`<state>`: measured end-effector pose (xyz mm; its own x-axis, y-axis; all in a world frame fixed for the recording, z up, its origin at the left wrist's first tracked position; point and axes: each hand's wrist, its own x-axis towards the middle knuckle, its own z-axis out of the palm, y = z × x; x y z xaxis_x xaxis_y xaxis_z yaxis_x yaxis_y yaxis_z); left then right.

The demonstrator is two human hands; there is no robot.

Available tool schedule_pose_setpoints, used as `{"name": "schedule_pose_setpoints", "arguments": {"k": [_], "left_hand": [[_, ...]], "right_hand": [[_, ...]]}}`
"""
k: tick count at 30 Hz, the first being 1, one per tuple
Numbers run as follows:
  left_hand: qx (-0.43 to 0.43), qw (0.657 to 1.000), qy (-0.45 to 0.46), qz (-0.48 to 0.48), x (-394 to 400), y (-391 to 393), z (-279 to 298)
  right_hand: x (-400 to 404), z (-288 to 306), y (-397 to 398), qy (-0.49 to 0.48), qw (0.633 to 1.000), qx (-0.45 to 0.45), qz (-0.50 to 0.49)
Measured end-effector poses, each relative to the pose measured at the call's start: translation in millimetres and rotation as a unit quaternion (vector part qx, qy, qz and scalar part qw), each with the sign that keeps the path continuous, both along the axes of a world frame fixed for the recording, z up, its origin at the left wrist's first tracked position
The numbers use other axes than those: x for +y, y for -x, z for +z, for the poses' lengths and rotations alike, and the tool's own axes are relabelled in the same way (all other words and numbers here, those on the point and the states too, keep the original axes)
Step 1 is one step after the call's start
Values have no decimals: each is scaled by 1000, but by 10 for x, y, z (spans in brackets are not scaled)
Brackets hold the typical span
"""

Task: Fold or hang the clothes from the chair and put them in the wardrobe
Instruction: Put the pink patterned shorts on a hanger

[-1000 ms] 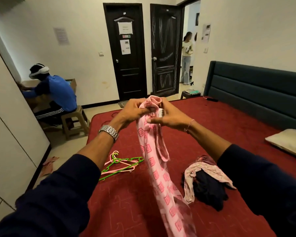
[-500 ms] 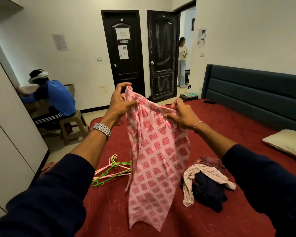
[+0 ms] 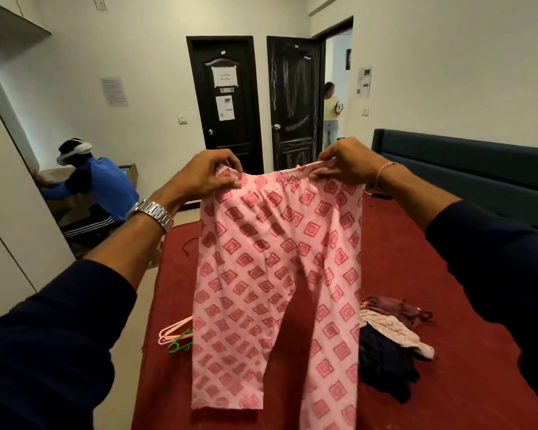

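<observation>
Pink trousers (image 3: 274,274) with a red diamond print hang spread out in front of me, both legs dangling above the red bed (image 3: 416,243). My left hand (image 3: 202,178) pinches the left end of the waistband. My right hand (image 3: 345,164) pinches the right end, so the waistband is stretched flat between them. A small heap of other clothes (image 3: 389,342), dark, maroon and pale floral, lies on the bed to the right of the trousers. Pink and green hangers (image 3: 176,336) lie on the bed's left edge, partly hidden by the trousers.
White wardrobe doors (image 3: 3,231) stand along the left. A seated person in a blue top (image 3: 97,187) is at the back left, another person (image 3: 331,110) stands in the open doorway. A dark headboard (image 3: 466,169) lines the bed's right side.
The trousers went from a bunched twist to fully spread. My hands moved apart along the waistband and rose, and the view tilted upward.
</observation>
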<state>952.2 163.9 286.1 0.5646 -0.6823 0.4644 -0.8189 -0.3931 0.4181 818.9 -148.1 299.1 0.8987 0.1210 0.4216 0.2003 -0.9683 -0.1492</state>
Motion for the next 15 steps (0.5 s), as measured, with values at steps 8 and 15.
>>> {"name": "schedule_pose_setpoints", "arguments": {"k": [8, 15], "left_hand": [[54, 993, -98, -45, 63, 108, 76], [-74, 988, -122, 58, 92, 25, 191]], "right_hand": [[-138, 167, 15, 6, 999, -3, -37], [-374, 187, 120, 25, 997, -35, -66]]}}
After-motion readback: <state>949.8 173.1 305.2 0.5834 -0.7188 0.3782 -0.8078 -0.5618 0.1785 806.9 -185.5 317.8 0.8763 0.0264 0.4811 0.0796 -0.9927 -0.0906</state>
